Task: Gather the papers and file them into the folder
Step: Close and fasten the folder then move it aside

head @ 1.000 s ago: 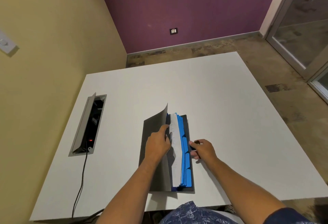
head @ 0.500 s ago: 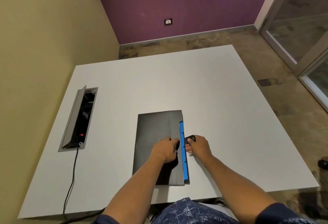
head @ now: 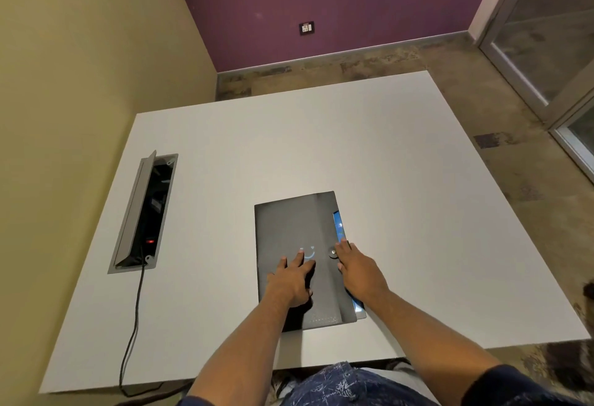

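Note:
A dark grey folder [head: 289,222] lies closed and flat on the white table [head: 401,180], near its front edge. A thin strip of blue dividers [head: 339,224] shows along the folder's right side; the papers inside are hidden. My left hand [head: 291,280] rests flat on the cover, fingers spread. My right hand [head: 358,269] lies on the folder's right edge, its fingertips at a small round snap button [head: 332,253] on the flap.
An open cable box [head: 144,213] is sunk into the table at the left, with a black cord [head: 133,325] running off the front edge. Walls stand to the left and beyond; a glass door [head: 553,36] is at the right.
The open cover was brought down over the blue dividers and papers and now lies flat. My left hand went from holding the cover to pressing on it; my right hand moved onto the flap.

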The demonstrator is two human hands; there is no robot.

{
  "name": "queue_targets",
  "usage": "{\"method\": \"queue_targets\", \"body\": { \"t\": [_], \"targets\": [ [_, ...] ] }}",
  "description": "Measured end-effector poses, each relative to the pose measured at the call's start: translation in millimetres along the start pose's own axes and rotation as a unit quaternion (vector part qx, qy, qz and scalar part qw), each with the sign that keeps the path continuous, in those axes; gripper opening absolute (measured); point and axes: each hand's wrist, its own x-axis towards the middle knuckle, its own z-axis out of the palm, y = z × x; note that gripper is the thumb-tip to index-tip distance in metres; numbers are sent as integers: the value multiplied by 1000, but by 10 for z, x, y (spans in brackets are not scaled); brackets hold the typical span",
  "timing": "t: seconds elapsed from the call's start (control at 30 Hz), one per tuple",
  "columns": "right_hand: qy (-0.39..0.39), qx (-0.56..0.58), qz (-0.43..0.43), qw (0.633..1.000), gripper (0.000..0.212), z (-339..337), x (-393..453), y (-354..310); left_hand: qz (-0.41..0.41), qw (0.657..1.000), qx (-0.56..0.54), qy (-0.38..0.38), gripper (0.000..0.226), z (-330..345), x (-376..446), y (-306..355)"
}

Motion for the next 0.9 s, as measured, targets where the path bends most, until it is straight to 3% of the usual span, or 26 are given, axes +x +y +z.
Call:
{"method": "queue_targets", "body": {
  "t": [0.3, 0.57, 0.67, 0.9],
  "targets": [
    [-48, -213, -68, 974, 58, 117, -51, 101, 5, 1000, -11, -16, 85, 2, 42, -54],
    [-87, -369, -124, 917, 61, 55, 46, 38, 1, 1000, 16, -18, 85, -18, 20, -24],
    [-102, -366, -130, 916, 59, -9, 89, -24, 1, 999, 24, -26, 85, -36, -3, -25],
    [-93, -229, -114, 962, 69, 41, -103, 86, 12, 999, 43, -31, 84, -41, -34, -92]
  ]
}}
